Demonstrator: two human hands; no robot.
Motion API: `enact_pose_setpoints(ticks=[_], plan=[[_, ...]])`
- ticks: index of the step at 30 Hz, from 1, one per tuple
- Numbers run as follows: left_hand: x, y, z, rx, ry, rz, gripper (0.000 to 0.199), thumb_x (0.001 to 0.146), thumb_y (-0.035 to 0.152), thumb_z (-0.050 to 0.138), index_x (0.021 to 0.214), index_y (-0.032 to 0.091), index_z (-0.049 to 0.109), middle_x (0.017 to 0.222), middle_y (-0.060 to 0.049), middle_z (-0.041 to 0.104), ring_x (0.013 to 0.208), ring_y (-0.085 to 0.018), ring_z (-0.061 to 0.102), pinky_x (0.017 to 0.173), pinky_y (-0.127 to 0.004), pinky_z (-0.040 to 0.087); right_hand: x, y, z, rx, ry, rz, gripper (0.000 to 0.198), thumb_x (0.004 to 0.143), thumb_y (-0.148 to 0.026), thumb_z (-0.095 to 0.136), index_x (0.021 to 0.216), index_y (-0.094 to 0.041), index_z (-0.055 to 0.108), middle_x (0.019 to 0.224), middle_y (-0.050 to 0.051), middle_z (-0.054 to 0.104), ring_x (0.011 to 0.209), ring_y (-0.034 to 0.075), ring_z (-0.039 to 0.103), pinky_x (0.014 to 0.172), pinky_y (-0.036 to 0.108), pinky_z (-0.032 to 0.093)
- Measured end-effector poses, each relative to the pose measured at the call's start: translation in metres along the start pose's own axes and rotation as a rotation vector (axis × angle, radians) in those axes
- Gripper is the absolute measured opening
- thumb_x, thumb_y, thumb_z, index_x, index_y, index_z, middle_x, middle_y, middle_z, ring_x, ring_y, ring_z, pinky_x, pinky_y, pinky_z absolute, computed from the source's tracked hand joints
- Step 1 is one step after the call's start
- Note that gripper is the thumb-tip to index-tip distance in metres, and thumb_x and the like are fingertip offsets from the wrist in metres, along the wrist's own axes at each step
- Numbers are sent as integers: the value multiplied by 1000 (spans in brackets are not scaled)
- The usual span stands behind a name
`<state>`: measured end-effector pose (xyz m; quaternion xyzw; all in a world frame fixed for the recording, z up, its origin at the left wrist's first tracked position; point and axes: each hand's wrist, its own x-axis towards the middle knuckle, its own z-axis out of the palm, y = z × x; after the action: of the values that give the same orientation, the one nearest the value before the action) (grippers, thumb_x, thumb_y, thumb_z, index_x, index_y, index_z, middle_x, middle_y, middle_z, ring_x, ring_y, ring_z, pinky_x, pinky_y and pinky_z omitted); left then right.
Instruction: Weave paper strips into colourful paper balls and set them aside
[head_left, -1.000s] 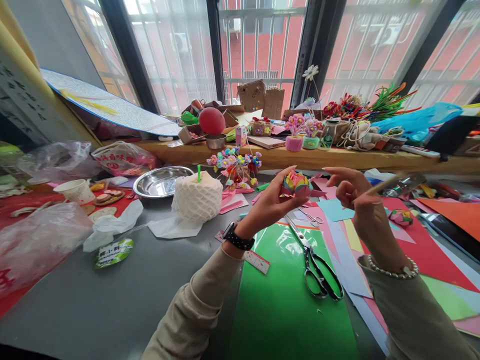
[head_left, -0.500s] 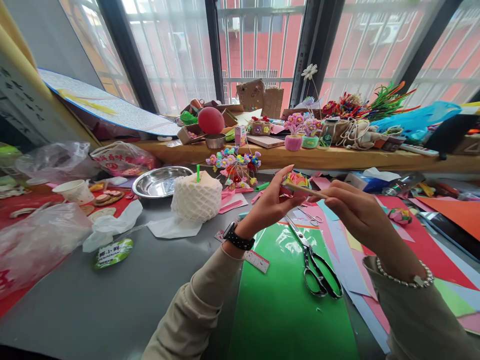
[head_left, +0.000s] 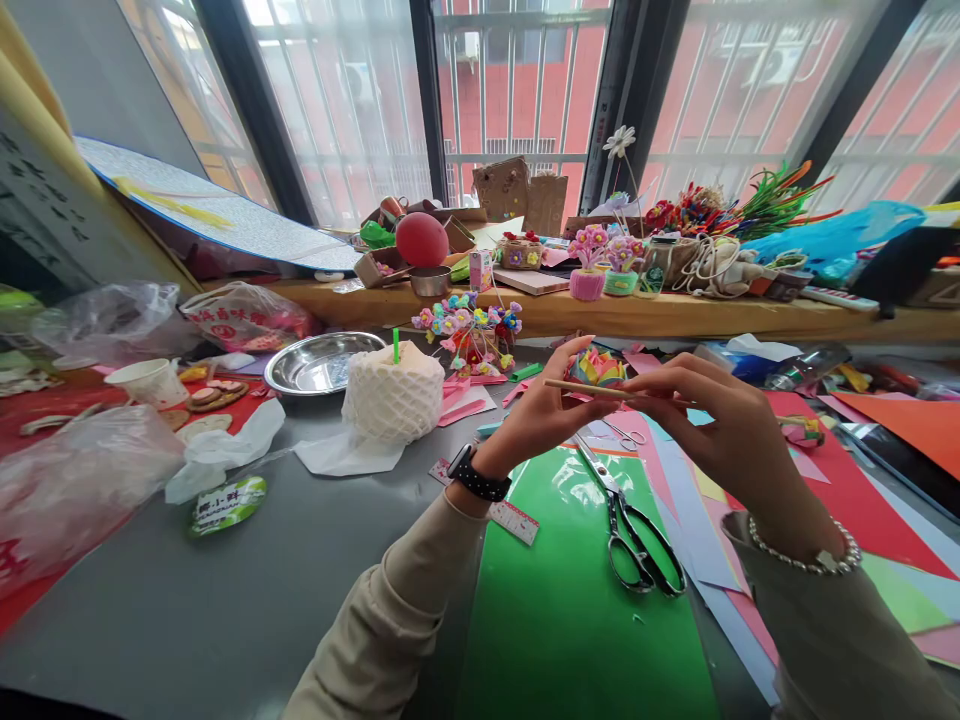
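Note:
A small layered paper flower (head_left: 598, 365) in pink, yellow and green is up in front of me, above the far end of the green sheet. My left hand (head_left: 547, 405), with a watch on its wrist, grips it between thumb and fingers. My right hand (head_left: 701, 405) pinches a thin light-brown stick (head_left: 586, 388), which lies across the near side of the flower, its tip by my left fingers. Just below my hands, large black-handled scissors (head_left: 626, 530) rest on the green sheet (head_left: 555, 620). Small scissors (head_left: 626, 436) lie behind them.
To the left stand a coconut in white netting (head_left: 394, 395), a steel plate (head_left: 324, 365) and a paper cup (head_left: 148, 382). Coloured paper (head_left: 870, 490) spreads on the right. Along the wooden ledge (head_left: 360, 305) are crafts and a red ball (head_left: 421, 241).
The stick's tip has moved left, so more of it shows across the flower. My right hand has shifted slightly, and more of the petals are visible.

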<state>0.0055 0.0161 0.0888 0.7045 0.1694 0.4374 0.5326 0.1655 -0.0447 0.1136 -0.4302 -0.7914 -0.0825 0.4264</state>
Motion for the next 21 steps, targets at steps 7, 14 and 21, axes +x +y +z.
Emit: enact_pose_setpoints(ticks=[7, 14, 21], plan=[[1, -2, 2, -22, -27, 24, 67, 65, 20, 65, 123, 19, 31, 111, -9, 46, 89, -17, 54, 80, -35, 46, -1, 2, 0, 13, -19, 87, 12, 78, -24, 54, 89, -19, 57, 68, 0, 54, 60, 11, 51, 53, 23, 44], [1, -6, 4, -31, -65, 24, 65, 67, 20, 64, 122, 17, 30, 96, -6, 51, 80, -14, 55, 73, -32, 47, 0, -1, -1, 95, -65, 161, 11, 77, -29, 55, 75, -18, 56, 70, 2, 56, 62, 12, 52, 52, 25, 45], [1, -6, 3, 118, -14, 93, 64, 67, 24, 65, 121, 18, 32, 119, -12, 42, 97, -19, 50, 81, -31, 44, 1, 1, -2, 251, -123, 251, 18, 72, -35, 60, 71, -18, 56, 72, 2, 55, 65, 13, 54, 56, 27, 48]])
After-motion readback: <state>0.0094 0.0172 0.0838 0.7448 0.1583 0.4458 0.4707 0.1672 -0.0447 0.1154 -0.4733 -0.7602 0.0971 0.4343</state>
